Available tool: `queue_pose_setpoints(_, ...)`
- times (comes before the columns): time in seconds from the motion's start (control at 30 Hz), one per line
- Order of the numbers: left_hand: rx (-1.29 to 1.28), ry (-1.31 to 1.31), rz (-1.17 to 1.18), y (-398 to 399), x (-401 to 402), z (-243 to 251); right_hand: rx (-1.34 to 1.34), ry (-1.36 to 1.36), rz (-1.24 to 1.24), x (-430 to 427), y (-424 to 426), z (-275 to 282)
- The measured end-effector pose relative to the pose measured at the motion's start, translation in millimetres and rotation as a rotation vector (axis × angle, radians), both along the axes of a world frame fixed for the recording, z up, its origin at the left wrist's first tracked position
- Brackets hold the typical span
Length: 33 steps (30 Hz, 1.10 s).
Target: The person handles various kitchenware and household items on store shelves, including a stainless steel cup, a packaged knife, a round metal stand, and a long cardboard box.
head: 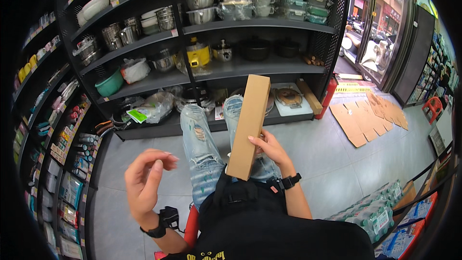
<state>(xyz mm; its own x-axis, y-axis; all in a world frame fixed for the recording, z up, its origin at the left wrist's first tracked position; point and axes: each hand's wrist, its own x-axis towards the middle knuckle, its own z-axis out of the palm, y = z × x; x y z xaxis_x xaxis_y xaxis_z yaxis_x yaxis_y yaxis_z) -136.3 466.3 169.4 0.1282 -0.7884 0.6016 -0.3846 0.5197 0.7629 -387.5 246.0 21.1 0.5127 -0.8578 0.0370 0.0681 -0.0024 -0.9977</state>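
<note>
A long, narrow brown cardboard box stands tilted above my lap, its far end leaning slightly right. My right hand grips its right side, with the thumb on the front face and the other fingers mostly hidden behind. To the left, my left hand is raised in the air, slightly blurred, apart from the box. Its fingers are bent and the thumb stands off from them, with nothing visible in it. Beneath the box are my knees in torn jeans.
Ahead, a black shelving unit carries pots, steel bowls and containers. Packed goods fill the left shelves. A red fire extinguisher stands by the doorway, near flattened cardboard on the tiled floor. Wrapped bottles are at the lower right.
</note>
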Motion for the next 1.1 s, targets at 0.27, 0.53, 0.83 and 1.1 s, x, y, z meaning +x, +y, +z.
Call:
queue_pose_setpoints(0.27,0.193,0.075,-0.148,-57,-11,-42,-0.152,-0.144,0.284,0,55,67)
queue_pose_setpoints(0.53,0.238,0.194,-0.476,-62,-38,-40,-0.142,-0.164,0.375,3,77,63)
queue_pose_setpoints(0.83,0.095,0.060,-0.264,-72,-40,-47,-0.321,-0.106,0.227,21,92,85)
queue_pose_setpoints(1.1,0.020,0.319,-0.012,-83,-35,-51,-0.446,0.085,0.267,6,82,89)
